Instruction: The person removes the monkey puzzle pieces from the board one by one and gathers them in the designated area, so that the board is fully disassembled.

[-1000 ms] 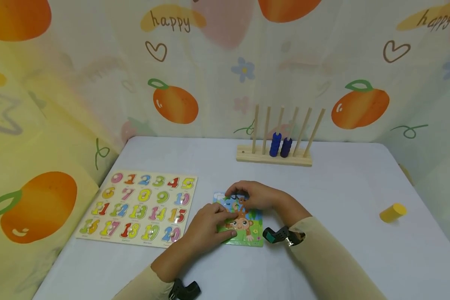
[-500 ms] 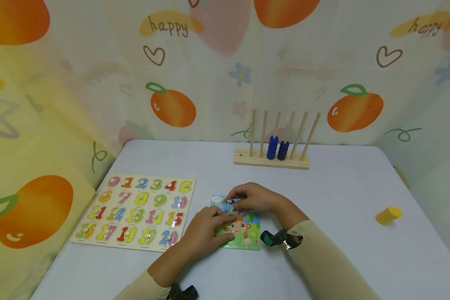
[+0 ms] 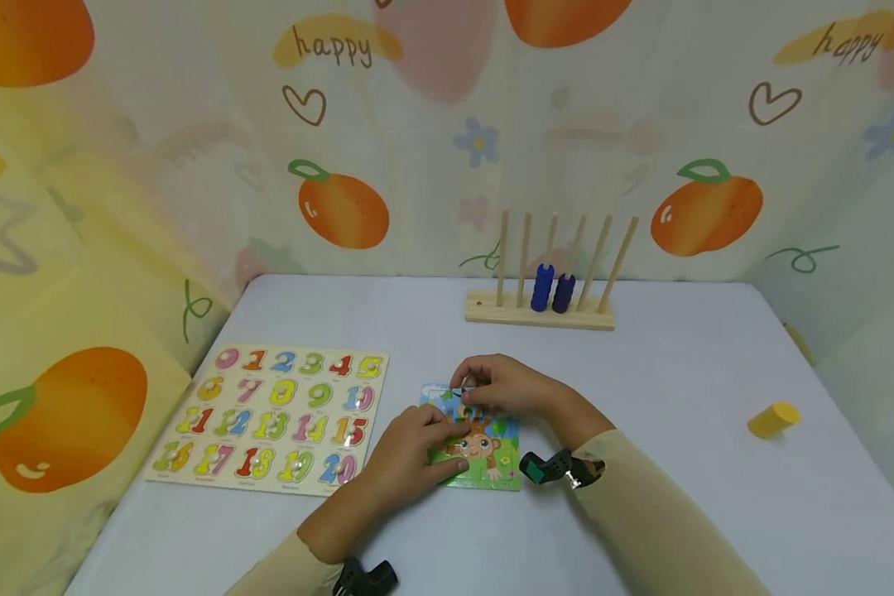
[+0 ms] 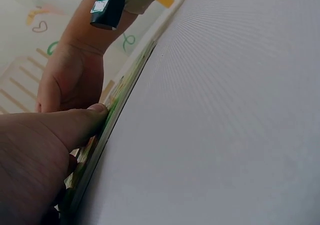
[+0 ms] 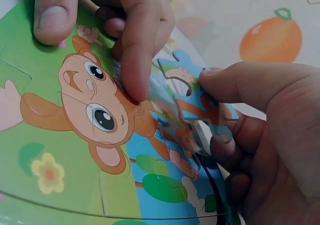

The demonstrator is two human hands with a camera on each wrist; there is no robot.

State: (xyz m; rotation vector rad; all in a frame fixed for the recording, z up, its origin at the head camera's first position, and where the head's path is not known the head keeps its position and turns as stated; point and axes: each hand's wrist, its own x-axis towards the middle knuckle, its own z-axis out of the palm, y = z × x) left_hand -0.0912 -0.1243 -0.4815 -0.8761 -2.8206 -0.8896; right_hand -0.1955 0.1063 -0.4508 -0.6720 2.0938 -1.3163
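Observation:
A monkey jigsaw puzzle (image 3: 495, 476) lies flat on the table in front of me. My left hand (image 3: 406, 451) rests on its left side; in the right wrist view the straight index finger and the thumb press on the picture. My right hand (image 3: 514, 385) is over the puzzle's far part. Between thumb and fingers it pinches a puzzle piece (image 5: 200, 105) in blue and orange-brown, tilted up from the board in the right wrist view. Edge-on, the puzzle (image 4: 117, 102) shows in the left wrist view; my right hand (image 4: 72, 80) is behind it there.
Left of the puzzle lies a wooden number board (image 3: 268, 406) with pegged numbers 0 to 20. At the back stands a wooden peg rack (image 3: 540, 313) with blue and dark beads on two rods. A yellow cylinder (image 3: 773, 420) lies at the right.
The head view shifts slightly. My right hand has moved a little toward the puzzle's far edge, fingers still together at the piece. My left hand stays in place on the puzzle.

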